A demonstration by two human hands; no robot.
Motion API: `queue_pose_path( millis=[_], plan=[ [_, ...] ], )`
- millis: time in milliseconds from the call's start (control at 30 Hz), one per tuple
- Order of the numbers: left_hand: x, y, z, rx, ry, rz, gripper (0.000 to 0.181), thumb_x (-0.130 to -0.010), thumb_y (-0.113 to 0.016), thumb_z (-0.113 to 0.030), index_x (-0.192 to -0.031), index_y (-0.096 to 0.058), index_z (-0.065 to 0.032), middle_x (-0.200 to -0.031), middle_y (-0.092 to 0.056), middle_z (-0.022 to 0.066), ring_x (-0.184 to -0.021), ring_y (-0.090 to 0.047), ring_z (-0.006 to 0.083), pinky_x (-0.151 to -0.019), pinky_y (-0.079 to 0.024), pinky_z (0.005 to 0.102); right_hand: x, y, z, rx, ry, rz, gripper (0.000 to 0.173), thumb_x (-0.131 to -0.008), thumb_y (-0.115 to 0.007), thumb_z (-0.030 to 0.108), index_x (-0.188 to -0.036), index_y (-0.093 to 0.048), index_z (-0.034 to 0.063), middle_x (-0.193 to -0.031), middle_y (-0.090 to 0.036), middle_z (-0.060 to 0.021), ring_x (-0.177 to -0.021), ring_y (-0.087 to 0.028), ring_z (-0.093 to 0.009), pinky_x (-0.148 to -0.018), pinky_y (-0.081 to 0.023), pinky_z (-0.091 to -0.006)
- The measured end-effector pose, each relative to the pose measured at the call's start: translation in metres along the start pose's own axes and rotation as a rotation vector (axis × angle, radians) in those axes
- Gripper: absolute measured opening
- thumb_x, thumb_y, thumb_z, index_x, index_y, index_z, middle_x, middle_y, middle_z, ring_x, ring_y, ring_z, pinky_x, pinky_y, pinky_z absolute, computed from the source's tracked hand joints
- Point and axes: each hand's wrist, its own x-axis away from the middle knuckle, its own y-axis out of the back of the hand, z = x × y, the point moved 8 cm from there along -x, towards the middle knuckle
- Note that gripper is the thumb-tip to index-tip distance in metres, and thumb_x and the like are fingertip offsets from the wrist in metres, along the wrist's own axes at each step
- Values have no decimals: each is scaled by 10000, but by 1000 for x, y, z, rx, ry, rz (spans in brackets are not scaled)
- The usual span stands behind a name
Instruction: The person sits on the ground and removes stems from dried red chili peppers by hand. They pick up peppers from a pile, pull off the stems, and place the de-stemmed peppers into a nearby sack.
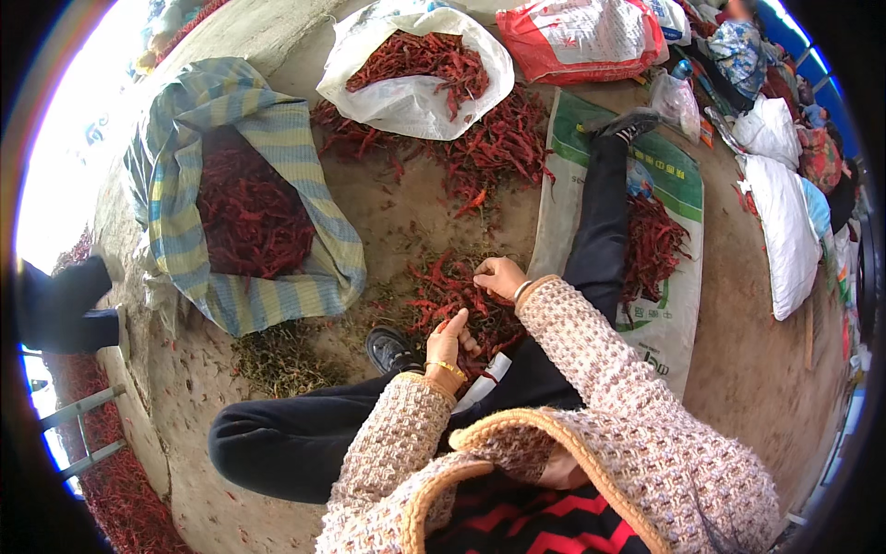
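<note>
My left hand [450,345], with a yellow bracelet at the wrist, is curled with the thumb up; a bit of red chili [443,325] shows beside the thumb. My right hand [501,278], wearing a silver bangle, has its fingertips pinched together; whether anything is between them is too small to tell. Both hands are over a loose pile of dried red chilies [443,294] with stems, on the floor between my legs. More dried chilies [654,242] lie on a flat green and white woven sack [682,305] beneath my outstretched leg.
A striped cloth sack [277,298] of chilies stands at left, a white sack [408,111] of chilies ahead. Stem scraps [287,360] lie near my shoe. A red-white bag [581,41] is at the back. Another person's legs [69,305] are at left; a person [739,55] sits far right.
</note>
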Motion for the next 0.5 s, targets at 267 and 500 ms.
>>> queue_pose_path(
  millis=[267,500],
  plan=[
    [-3,2,-13,111,-190,51,221,-943,-515,-234,-1029,-576,-41,-591,-346,-26,-503,-375,122,-492,-383,302,59,-9,21,-872,-27,241,166,-885,-601,176,-923,-614,15,-798,-668,-72,-490,-521,-50,-382,-344,-178],
    [4,-13,-22,-124,-294,152,224,-937,-541,-192,-1078,-596,-28,-638,-461,-28,-534,-422,98,-520,-413,278,76,-28,29,-645,-20,470,132,-832,-616,177,-887,-636,58,-707,-631,-23,-469,-484,-39,-399,-327,-173]
  ],
)
